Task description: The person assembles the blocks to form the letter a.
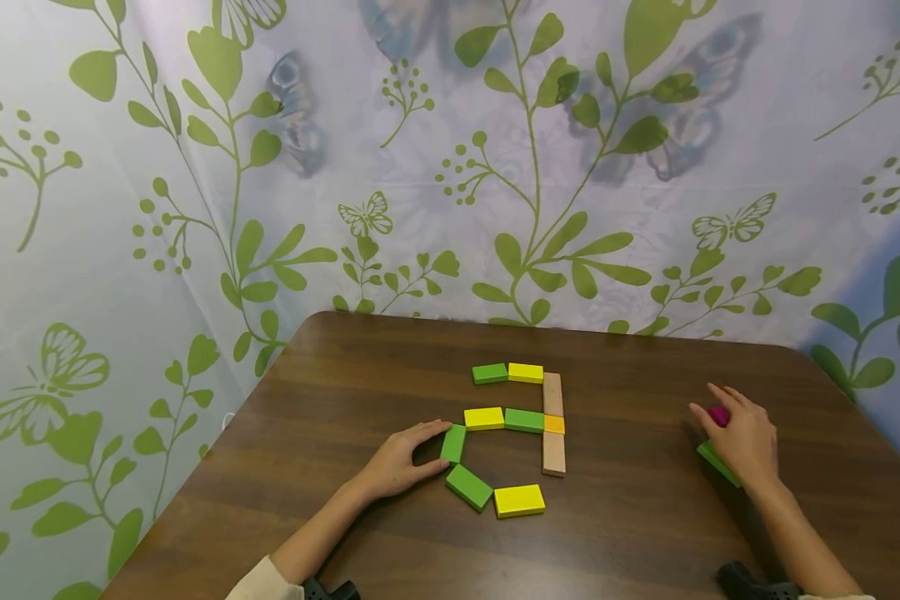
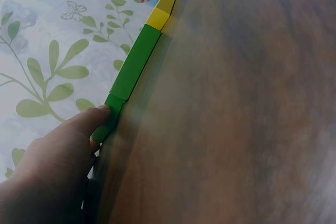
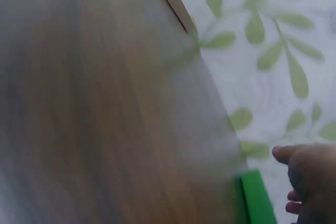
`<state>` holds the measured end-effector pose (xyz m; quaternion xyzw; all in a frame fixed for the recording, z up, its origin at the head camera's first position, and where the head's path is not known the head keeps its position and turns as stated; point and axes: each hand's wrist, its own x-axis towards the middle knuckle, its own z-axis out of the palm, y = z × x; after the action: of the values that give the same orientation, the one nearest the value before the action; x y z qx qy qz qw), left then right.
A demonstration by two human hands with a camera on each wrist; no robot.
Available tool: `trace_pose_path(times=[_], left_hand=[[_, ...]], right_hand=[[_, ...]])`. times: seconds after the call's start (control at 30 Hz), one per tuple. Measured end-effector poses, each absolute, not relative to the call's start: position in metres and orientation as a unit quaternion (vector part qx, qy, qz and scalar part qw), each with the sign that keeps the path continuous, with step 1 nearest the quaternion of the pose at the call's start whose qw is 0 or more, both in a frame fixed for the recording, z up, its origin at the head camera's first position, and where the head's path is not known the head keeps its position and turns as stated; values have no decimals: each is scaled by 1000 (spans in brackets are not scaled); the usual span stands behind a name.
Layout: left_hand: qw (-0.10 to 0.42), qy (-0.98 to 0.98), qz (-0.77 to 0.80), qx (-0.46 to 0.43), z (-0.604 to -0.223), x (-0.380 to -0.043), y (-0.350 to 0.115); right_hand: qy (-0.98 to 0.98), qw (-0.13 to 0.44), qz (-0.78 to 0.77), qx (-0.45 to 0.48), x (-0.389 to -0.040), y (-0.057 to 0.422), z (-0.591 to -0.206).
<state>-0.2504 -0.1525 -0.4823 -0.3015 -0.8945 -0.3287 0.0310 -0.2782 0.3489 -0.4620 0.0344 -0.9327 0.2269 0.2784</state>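
Note:
My left hand (image 1: 397,462) pinches a green block (image 1: 453,445) on the table, a finger at its far end and the thumb at its near end. That block is part of a figure with a green block (image 1: 468,487), a yellow block (image 1: 520,501) and others. At the right, my right hand (image 1: 746,437) is over a green block (image 1: 718,463) and a magenta piece (image 1: 719,416), its thumb and index finger apart. The hand partly hides both pieces. In the right wrist view, the thumb stands apart from the green block (image 3: 257,198).
Yellow (image 1: 483,418) and green (image 1: 524,420) blocks form the middle row, with another green-yellow pair (image 1: 490,374) behind. Wooden blocks (image 1: 552,393) and an orange piece (image 1: 554,425) make a column. A patterned cloth (image 1: 420,167) hangs behind the brown table (image 1: 390,367).

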Motion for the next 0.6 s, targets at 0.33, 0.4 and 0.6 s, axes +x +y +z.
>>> trace_pose_path(times=[0.33, 0.4, 0.6], left_hand=[[34, -894, -326, -305, -484, -253, -152], [31, -895, -324, -305, -483, -253, -152], [27, -894, -329, -303, -482, -250, -152]], right_hand=[[-954, 213, 213, 2, -273, 374, -468], [-947, 231, 224, 18, -272, 368, -465], [-907, 303, 259, 136, -254, 310, -455]])
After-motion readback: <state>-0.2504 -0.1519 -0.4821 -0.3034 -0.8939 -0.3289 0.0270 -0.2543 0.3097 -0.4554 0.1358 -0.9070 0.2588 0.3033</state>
